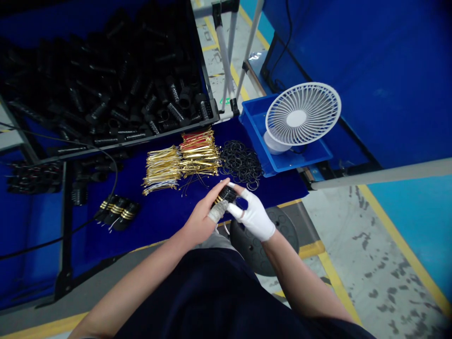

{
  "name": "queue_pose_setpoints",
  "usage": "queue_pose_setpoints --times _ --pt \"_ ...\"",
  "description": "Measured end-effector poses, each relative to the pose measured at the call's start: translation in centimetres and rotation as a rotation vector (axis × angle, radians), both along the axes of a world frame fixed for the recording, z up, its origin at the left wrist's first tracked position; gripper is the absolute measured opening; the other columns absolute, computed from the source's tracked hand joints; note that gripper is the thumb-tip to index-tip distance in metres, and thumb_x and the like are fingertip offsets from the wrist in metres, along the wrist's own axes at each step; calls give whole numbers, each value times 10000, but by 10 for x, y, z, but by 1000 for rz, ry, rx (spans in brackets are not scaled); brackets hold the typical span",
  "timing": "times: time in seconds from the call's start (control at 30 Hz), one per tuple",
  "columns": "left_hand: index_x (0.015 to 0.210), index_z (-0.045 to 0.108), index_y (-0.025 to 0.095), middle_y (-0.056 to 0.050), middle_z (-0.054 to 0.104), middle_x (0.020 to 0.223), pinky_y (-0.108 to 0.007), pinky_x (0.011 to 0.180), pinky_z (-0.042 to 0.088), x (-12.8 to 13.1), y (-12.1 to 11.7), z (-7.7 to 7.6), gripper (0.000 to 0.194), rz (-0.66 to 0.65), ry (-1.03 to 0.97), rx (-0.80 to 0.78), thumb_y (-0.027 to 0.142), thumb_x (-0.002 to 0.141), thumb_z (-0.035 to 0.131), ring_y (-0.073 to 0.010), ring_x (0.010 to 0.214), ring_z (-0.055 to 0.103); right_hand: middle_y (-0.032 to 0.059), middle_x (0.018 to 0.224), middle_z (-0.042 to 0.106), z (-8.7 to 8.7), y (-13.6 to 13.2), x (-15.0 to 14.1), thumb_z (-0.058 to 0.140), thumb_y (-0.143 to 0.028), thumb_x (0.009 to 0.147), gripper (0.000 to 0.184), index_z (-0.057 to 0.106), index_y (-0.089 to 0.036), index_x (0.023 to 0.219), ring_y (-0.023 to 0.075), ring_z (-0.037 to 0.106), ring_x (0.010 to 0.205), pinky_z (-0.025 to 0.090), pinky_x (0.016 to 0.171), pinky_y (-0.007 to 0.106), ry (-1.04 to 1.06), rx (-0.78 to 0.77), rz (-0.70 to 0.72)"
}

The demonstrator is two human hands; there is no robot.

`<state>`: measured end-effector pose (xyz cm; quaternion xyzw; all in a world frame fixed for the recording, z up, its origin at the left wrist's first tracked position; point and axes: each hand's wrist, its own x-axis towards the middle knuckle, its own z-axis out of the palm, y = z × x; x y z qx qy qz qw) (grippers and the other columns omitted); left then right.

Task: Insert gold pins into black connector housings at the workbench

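Both of my hands hold a small black cylindrical part with gold bands (228, 194) just over the near edge of the blue work surface. My left hand (201, 216), with tape round its thumb, grips the part from the left. My right hand (257, 217), in a white glove with bare fingertips, closes on it from the right. Fingers hide much of the part. Beyond the hands lie a heap of black rings (240, 162) and bundles of gold-coloured strips or wires, one with white (162, 169) and one with red (199, 153). Similar gold-banded black parts (118, 212) stand to the left.
A large bin of black ribbed cylindrical parts (169, 110) fills the back left. At the right, a white fan (302, 115) sits in a blue tray (300, 162). A black cable (115, 172) crosses the left side. Below the hands is a round dark stool (268, 245).
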<state>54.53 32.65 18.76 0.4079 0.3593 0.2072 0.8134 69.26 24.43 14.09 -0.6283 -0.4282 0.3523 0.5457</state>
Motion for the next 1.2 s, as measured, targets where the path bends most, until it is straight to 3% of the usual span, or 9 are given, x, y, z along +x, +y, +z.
queue_pose_setpoints --times 0.07,0.13,0.2,0.3,0.4,0.53,0.67,0.93,1.2 --pt "1398 588 255 -86 697 1239 -252 792 555 -2 -4 -3 652 24 -1 -8 275 783 802 -241 999 693 65 1132 717 5 1 -3 773 -426 794 479 678 -236 1223 259 684 1044 535 967 410 26 8 34" --pt "1414 555 237 -63 745 918 -223 555 522 -2 -7 -9 667 -26 6 -121 461 818 753 -186 683 696 42 1020 715 10 3 -5 800 -484 752 434 730 -225 1093 246 683 971 545 908 374 63 43 116" --pt "1334 597 171 -31 662 636 -207 349 372 -2 -8 -15 720 -169 -21 -347 695 841 585 -128 383 530 22 907 694 13 4 -4 791 -523 750 392 745 -209 981 220 674 865 550 814 336 68 62 183" --pt "1171 650 120 -1 549 497 -192 294 281 -1 -5 -19 821 -262 -98 -628 820 851 365 -83 283 358 10 831 678 7 6 5 724 -475 839 286 739 -209 944 186 659 777 536 750 304 -80 23 179" --pt "1208 620 162 4 564 552 -210 391 449 -1 -1 -20 733 -86 -97 -650 776 881 387 -100 384 467 53 949 696 -11 5 27 659 -343 907 200 732 -220 1047 205 667 839 522 788 322 -506 -167 -36" --pt "1259 568 180 -59 683 801 -388 761 622 2 4 -18 489 42 -101 -664 560 967 472 -139 627 653 92 1083 671 -41 6 63 627 -245 897 147 720 -212 1005 211 651 786 493 698 323 -899 -457 -223" --pt "1200 574 147 -93 713 877 -410 812 622 5 8 -17 349 73 -61 -647 415 1006 464 -118 591 648 94 1002 670 -52 11 78 571 -249 923 130 674 -194 978 242 639 886 492 793 348 -853 -340 -360" --pt "1143 583 151 -84 721 895 -411 815 626 6 8 -24 324 105 -42 -574 406 944 605 -108 589 648 86 964 668 -39 19 72 515 -257 948 112 611 -206 923 254 618 970 486 902 390 -732 -140 -420" --pt "1046 551 196 -48 719 929 -416 861 609 6 6 -33 318 105 -20 -464 378 857 731 -97 626 654 99 1095 702 -49 26 72 547 -190 918 230 649 -198 1123 244 671 900 508 784 351 -867 -348 -295"
